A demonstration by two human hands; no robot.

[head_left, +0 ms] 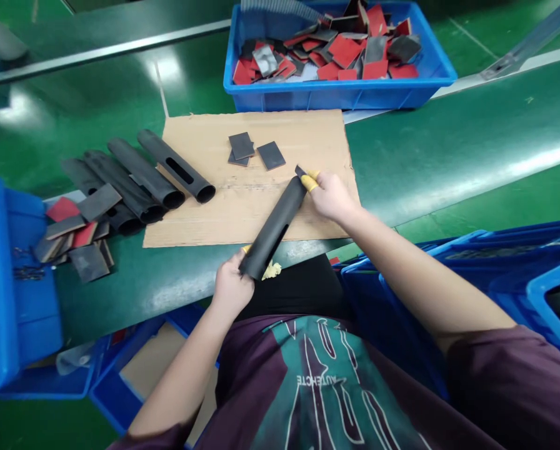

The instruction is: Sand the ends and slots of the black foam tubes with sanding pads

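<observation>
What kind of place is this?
Probably a factory or workshop: there's a long green workbench, a blue bin full of red and black pieces, and a row of dark tubes.

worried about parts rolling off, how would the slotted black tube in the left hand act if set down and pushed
The slotted black tube would probably roll, given its round body. It is likely light for its size, since the slot suggests a hollow inside. It seems stiff: its sides run straight beyond the left hand.
</observation>
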